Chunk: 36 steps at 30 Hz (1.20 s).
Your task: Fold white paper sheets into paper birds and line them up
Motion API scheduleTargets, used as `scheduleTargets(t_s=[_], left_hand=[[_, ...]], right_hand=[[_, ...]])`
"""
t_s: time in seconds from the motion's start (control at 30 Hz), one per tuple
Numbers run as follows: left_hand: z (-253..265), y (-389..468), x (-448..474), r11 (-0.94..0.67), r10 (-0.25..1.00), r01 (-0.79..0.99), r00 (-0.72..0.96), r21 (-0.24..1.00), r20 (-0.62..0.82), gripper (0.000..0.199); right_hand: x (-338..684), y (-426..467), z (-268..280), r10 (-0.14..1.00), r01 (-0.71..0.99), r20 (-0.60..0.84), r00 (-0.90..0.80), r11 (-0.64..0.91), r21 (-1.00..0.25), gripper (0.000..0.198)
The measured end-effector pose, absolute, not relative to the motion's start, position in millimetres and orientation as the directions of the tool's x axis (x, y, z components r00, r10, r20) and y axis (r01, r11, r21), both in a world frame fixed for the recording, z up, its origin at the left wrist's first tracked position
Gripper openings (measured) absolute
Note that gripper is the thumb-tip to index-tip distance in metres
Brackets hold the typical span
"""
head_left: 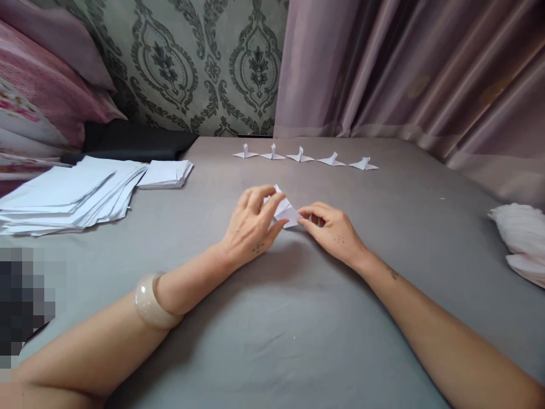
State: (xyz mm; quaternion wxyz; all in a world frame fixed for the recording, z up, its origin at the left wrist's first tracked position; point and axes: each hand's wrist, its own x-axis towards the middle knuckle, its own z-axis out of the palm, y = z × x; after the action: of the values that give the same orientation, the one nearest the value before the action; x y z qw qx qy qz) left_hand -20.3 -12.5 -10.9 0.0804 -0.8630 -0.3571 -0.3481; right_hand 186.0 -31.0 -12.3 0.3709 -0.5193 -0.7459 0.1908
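A small piece of white folded paper (288, 212) is between my two hands, just above the grey cloth. My left hand (253, 221) curves over its left side, fingers at the upper edge and thumb near the lower edge; these fingers partly cover the paper. With thumb and forefinger, my right hand (330, 227) pinches the paper's right corner. Beyond the hands stand several white origami paper cranes in a row, among them a crane (300, 155) in the middle and a crane (364, 164) at the right end.
On the left lies a large stack of white paper sheets (63, 193), with a smaller stack of cut paper (166, 174) beside it. A black folded item (140, 142) is behind them. White gathered fabric (519, 236) rests at the right edge. Curtains (361, 62) hang behind.
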Motion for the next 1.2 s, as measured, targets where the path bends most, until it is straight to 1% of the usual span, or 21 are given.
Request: scheduleTargets(t_s=[0.07, 0.1, 0.17, 0.2, 0.27, 0.33, 0.43, 0.57, 0.73, 0.87, 1.07, 1.13, 1.2], left_hand=[[-8.6, -12.4, -22.8, -0.677, 0.554, 0.731, 0.432, 0.084, 0.712, 0.04], [-7.9, -12.5, -24.1, -0.673, 0.544, 0.737, 0.44, 0.059, 0.715, 0.037], [-7.5, -12.9, -26.1, -0.71, 0.518, 0.704, 0.521, 0.002, 0.678, 0.027], [-7.8, -13.3, -26.5, -0.739, 0.505, 0.673, 0.575, -0.021, 0.644, 0.025], [-8.9, -13.9, -25.7, -0.797, 0.483, 0.602, 0.681, -0.047, 0.55, 0.027], [-10.1, -14.4, -23.5, -0.837, 0.466, 0.544, 0.758, -0.049, 0.455, 0.028], [-11.0, -14.4, -20.2, -0.861, 0.464, 0.509, 0.802, -0.024, 0.376, 0.031], [-10.9, -14.3, -19.0, -0.832, 0.534, 0.549, 0.757, 0.077, 0.375, 0.031], [-14.9, -12.9, -15.3, -0.766, 0.627, 0.616, 0.656, 0.181, 0.421, 0.023], [-19.4, -7.0, -9.4, -0.698, 0.706, 0.661, 0.572, 0.275, 0.418, 0.015], [-23.9, 3.4, -6.5, -0.654, 0.752, 0.677, 0.533, 0.337, 0.388, 0.015], [-24.2, 4.9, -6.3, -0.629, 0.775, 0.688, 0.52, 0.362, 0.358, 0.016], [-23.6, 5.2, -5.5, -0.598, 0.801, 0.696, 0.502, 0.398, 0.326, 0.016]], right_hand=[[186.6, -34.8, -8.3, 0.818, 0.705, 0.521, -0.246, 0.52, -0.483, 0.02], [187.4, -36.8, -6.3, 0.769, 0.74, 0.567, -0.294, 0.559, -0.374, 0.023], [189.9, -40.0, -3.3, 0.715, 0.787, 0.577, -0.395, 0.588, -0.189, 0.028], [191.4, -41.2, -2.8, 0.709, 0.797, 0.554, -0.436, 0.591, -0.129, 0.029], [194.7, -42.8, -3.3, 0.722, 0.806, 0.5, -0.479, 0.588, -0.077, 0.03], [197.7, -43.7, -5.2, 0.761, 0.814, 0.431, -0.486, 0.574, -0.096, 0.027], [200.4, -44.9, -6.9, 0.837, 0.823, 0.313, -0.448, 0.523, -0.22, 0.021], [199.8, -46.4, -4.9, 0.917, 0.836, 0.2, -0.346, 0.398, -0.377, 0.013], [194.7, -46.3, -6.4, 0.966, 0.826, 0.167, -0.195, 0.254, -0.504, 0.013], [190.7, -45.3, -11.1, 0.976, 0.824, 0.189, -0.112, 0.197, -0.531, 0.016], [187.8, -44.4, -14.8, 0.981, 0.867, 0.186, -0.058, 0.142, -0.478, 0.014], [188.0, -44.1, -15.6, 0.978, 0.871, 0.202, -0.056, 0.146, -0.47, 0.01], [188.2, -44.5, -16.0, 0.965, 0.86, 0.246, -0.095, 0.204, -0.468, 0.005]])
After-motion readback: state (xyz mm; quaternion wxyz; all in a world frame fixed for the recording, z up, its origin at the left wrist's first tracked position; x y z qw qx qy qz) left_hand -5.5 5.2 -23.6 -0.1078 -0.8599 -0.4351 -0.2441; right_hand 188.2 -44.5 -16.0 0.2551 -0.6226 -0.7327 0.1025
